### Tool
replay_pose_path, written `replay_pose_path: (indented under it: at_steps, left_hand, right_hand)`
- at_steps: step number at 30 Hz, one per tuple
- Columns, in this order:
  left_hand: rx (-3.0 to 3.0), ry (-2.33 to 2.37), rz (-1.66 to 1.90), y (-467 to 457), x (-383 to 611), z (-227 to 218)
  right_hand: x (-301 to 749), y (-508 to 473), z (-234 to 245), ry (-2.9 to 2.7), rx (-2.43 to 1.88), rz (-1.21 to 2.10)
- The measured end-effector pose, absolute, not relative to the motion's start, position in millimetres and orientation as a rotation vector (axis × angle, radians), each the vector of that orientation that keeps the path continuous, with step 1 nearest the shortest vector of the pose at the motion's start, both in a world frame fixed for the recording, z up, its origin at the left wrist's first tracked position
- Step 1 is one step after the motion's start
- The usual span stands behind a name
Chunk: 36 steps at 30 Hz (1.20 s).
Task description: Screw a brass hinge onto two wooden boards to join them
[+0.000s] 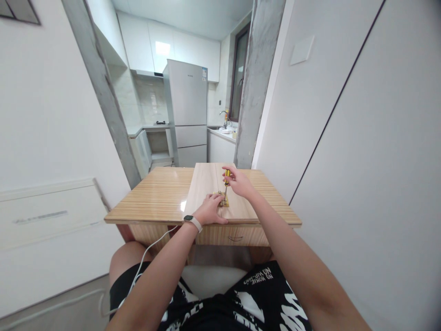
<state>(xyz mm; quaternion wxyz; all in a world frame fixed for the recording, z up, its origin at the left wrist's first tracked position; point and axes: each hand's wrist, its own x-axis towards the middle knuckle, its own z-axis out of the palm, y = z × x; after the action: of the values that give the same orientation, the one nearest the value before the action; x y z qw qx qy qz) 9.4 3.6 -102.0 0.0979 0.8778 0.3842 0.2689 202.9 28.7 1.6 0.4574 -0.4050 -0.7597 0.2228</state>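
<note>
My right hand (238, 182) is closed round a yellow-and-black screwdriver (226, 176), held upright with its tip down on a small brass hinge (223, 200). The hinge lies on a light wooden board (206, 184) that rests across the wooden table (155, 197). My left hand (208, 209), with a white-strapped watch on the wrist, rests on the board beside the hinge, fingers curled against it and steadying it.
A white cable (144, 257) runs from the table's front down across my lap. White walls stand close on both sides. Behind the table are a concrete pillar (257, 82), a silver fridge (188, 112) and a kitchen counter with a tap (223, 131).
</note>
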Motion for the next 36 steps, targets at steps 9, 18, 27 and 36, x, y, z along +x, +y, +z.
replay_pose_path:
  at_steps: [9, 18, 27, 36]
  left_hand:
    - [2.601, 1.105, 0.834, 5.1, 9.4, -105.7]
    - [2.582, 1.09, 0.774, 27.6, 7.4, -98.1]
    - [2.469, 1.159, 0.862, 32.2, 9.1, -100.5]
    - [2.441, 1.263, 0.982, 32.9, 18.5, -95.0]
  right_hand:
    - [201.6, 27.5, 3.6, -1.868, -0.993, 0.576]
    - [203.2, 36.7, -1.1, -1.8, -0.98, 0.67]
    - [197.2, 45.0, 6.9, -1.809, -1.02, 0.685]
    - [194.0, 50.4, 3.6, -1.784, -1.06, 0.517]
